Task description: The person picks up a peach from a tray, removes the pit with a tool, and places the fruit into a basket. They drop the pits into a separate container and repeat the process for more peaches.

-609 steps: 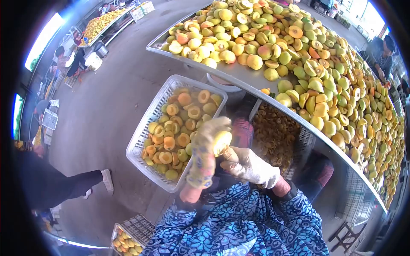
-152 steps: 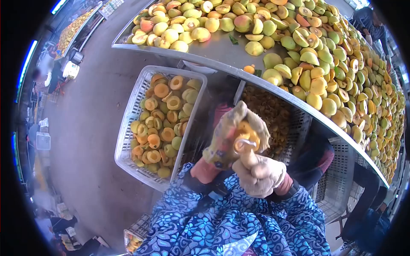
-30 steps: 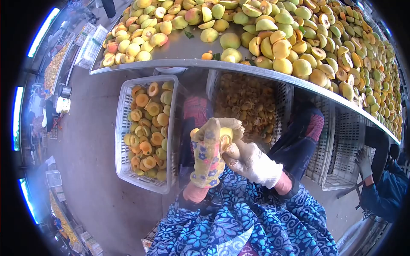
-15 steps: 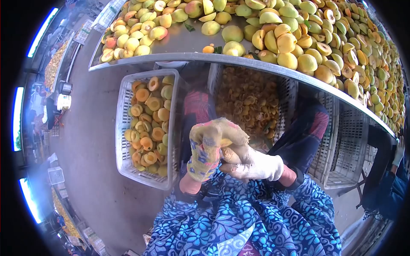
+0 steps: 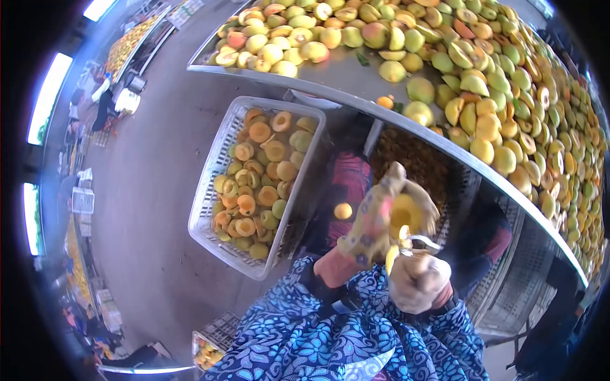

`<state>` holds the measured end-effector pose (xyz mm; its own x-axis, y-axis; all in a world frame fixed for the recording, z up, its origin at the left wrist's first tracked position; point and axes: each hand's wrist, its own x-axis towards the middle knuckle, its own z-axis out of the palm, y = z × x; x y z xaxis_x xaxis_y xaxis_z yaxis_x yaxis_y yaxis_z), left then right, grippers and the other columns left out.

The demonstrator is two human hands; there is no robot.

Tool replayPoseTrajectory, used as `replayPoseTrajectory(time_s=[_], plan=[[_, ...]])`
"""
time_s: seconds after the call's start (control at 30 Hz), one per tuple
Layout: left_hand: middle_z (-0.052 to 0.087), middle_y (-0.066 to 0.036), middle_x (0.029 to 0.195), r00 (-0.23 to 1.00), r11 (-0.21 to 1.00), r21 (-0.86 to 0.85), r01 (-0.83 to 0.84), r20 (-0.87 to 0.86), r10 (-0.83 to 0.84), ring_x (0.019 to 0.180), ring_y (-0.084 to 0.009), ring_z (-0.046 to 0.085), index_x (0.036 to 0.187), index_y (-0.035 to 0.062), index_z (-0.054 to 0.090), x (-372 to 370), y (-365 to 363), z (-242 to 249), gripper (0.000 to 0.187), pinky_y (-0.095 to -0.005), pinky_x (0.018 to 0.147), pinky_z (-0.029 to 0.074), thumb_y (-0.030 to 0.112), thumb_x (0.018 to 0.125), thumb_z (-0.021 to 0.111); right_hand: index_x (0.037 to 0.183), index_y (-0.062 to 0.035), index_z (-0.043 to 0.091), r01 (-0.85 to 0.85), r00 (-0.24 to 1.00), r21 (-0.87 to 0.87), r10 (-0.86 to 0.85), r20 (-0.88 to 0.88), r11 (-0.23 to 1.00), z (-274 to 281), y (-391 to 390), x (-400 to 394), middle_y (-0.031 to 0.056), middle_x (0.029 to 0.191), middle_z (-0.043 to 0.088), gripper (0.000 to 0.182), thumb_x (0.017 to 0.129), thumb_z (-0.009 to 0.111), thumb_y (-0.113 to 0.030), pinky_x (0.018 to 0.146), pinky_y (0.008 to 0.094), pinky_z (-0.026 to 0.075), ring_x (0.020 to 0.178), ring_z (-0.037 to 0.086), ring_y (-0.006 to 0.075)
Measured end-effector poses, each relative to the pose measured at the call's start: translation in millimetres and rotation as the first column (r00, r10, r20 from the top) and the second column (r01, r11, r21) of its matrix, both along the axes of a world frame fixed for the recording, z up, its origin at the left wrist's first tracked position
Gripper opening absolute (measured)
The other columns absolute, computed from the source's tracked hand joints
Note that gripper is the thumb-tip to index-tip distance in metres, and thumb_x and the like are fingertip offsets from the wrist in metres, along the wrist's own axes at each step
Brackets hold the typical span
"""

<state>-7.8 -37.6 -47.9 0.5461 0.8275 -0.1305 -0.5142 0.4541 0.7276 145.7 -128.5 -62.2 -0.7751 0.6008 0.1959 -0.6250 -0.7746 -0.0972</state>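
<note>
My left hand [image 5: 376,214], in a stained, patterned work glove, is closed around a yellow peach half [image 5: 403,213] in front of my lap. Just below it, my right hand [image 5: 416,284], in a pale glove, is a closed fist, partly smeared by motion. A curved metal blade [image 5: 424,241] sticks out of this fist, close to the fruit. A yellow strip [image 5: 390,259], perhaps fruit flesh, shows beside the blade. Left of my left hand, a small orange fruit piece [image 5: 343,211] appears in the air over my leg.
A white crate [image 5: 202,219] of halved peaches stands on the floor at left. A metal-edged table [image 5: 356,96] heaped with peaches curves across the top and right. Under it sits a crate of brown scraps [image 5: 413,149]. Other crates [image 5: 508,279] stand at right. People work far left.
My view has turned, shifting the crate and table rightward. My hands, earlier pressed together, are now slightly apart, with the blade and the peach half visible. The airborne fruit piece has appeared.
</note>
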Motion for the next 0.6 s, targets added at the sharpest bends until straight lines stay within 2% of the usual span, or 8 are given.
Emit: replayPoseTrajectory(time_s=[0.07, 0.13, 0.23, 0.3, 0.37, 0.43, 0.5, 0.6], plan=[[0.068, -0.013, 0.078, 0.875, 0.875, -0.482, -0.039, 0.407, 0.263, 0.063, -0.0260, 0.066, 0.088, 0.0021, 0.065, 0.7, 24.5, 1.9, 0.054, -0.0355, 0.062, 0.058, 0.050, 0.101, 0.045, 0.088, -0.0040, 0.053, 0.342, 0.937, 0.095, -0.346, 0.036, 0.935, 19.0, 12.4, -1.6, 0.0057, 0.060, 0.045, 0.014, 0.091, 0.061, -0.015, 0.035, 0.0265, 0.034, 0.040, 0.042, 0.0155], [0.068, -0.011, 0.075, 0.869, 0.886, -0.078, -0.457, -0.253, 0.426, 0.066, -0.0199, 0.068, 0.087, 0.0029, 0.065, -43.7, 41.3, 20.5, 0.057, -0.0316, 0.060, 0.056, 0.055, 0.099, 0.046, 0.088, -0.0075, 0.044, 0.494, 0.839, -0.029, -0.468, 0.277, 0.869, 27.7, 18.8, 5.3, -0.0003, 0.057, 0.036, 0.021, 0.098, 0.056, -0.021, 0.032, 0.0229, 0.028, 0.038, 0.035, 0.0082], [0.070, -0.013, 0.088, 0.655, 0.787, 0.219, -0.577, -0.452, 0.606, 0.083, -0.0196, 0.069, 0.096, 0.0006, 0.067, -131.0, 85.7, -2.0, 0.052, -0.0306, 0.076, 0.056, 0.049, 0.100, 0.048, 0.085, -0.0100, 0.040, 0.496, 0.749, -0.038, -0.406, 0.523, 0.867, 8.3, 24.0, 20.5, -0.0041, 0.057, 0.032, 0.030, 0.100, 0.056, -0.030, 0.031, 0.0226, 0.023, 0.038, 0.028, 0.0055], [0.066, -0.015, 0.117, 0.357, 0.640, 0.744, -0.194, -0.554, 0.752, 0.109, -0.0210, 0.063, 0.121, -0.0003, 0.061, -184.4, 126.0, -38.7, 0.049, -0.0306, 0.093, 0.050, 0.042, 0.098, 0.055, 0.085, -0.0104, 0.040, 0.604, 0.651, -0.115, -0.405, 0.642, 0.788, 0.7, 16.7, 16.9, -0.0044, 0.057, 0.031, 0.030, 0.100, 0.055, -0.031, 0.031, 0.0226, 0.023, 0.038, 0.027, 0.0054], [0.055, -0.015, 0.136, -0.381, 0.750, 0.541, 0.381, -0.647, 0.660, 0.123, -0.0244, 0.055, 0.138, 0.0057, 0.051, -177.5, 139.0, -27.7, 0.056, -0.0297, 0.103, 0.044, 0.034, 0.092, 0.066, 0.083, -0.0125, 0.044, 0.622, 0.604, -0.201, -0.300, 0.738, 0.757, -2.4, 16.6, 11.5, -0.0033, 0.058, 0.035, 0.026, 0.099, 0.056, -0.029, 0.034, 0.0242, 0.025, 0.041, 0.031, 0.0074], [0.060, -0.014, 0.124, -0.304, 0.526, 0.695, 0.490, -0.429, 0.851, 0.111, -0.0269, 0.060, 0.132, 0.0096, 0.057, -166.3, 124.8, -26.9, 0.055, -0.0318, 0.096, 0.048, 0.030, 0.084, 0.075, 0.080, -0.0132, 0.044, 0.641, 0.398, -0.152, -0.157, 0.904, 0.752, 0.5, 19.5, 1.7, -0.0031, 0.059, 0.036, 0.022, 0.099, 0.051, -0.022, 0.035, 0.0247, 0.025, 0.040, 0.030, 0.0079], [0.061, -0.013, 0.111, 0.296, 0.823, 0.518, 0.234, -0.844, 0.447, 0.103, -0.0307, 0.061, 0.122, 0.0084, 0.061, -136.2, 91.2, 18.5, 0.050, -0.0378, 0.089, 0.051, 0.028, 0.079, 0.078, 0.077, -0.0139, 0.044, 0.636, 0.402, -0.174, -0.130, 0.906, 0.752, 1.7, 15.7, 2.5, -0.0026, 0.059, 0.038, 0.021, 0.098, 0.048, -0.017, 0.036, 0.0253, 0.027, 0.041, 0.032, 0.0089], [0.060, -0.010, 0.102, 0.382, 0.543, 0.594, 0.594, -0.802, 0.459, 0.093, -0.0298, 0.060, 0.105, 0.0083, 0.063, -112.8, 38.9, 23.6, 0.038, -0.0418, 0.078, 0.051, 0.026, 0.075, 0.078, 0.078, -0.0150, 0.043, 0.617, 0.352, -0.133, -0.120, 0.928, 0.776, 5.3, 13.4, 2.5, -0.0024, 0.060, 0.038, 0.021, 0.098, 0.048, -0.018, 0.040, 0.0255, 0.031, 0.044, 0.035, 0.0095]])
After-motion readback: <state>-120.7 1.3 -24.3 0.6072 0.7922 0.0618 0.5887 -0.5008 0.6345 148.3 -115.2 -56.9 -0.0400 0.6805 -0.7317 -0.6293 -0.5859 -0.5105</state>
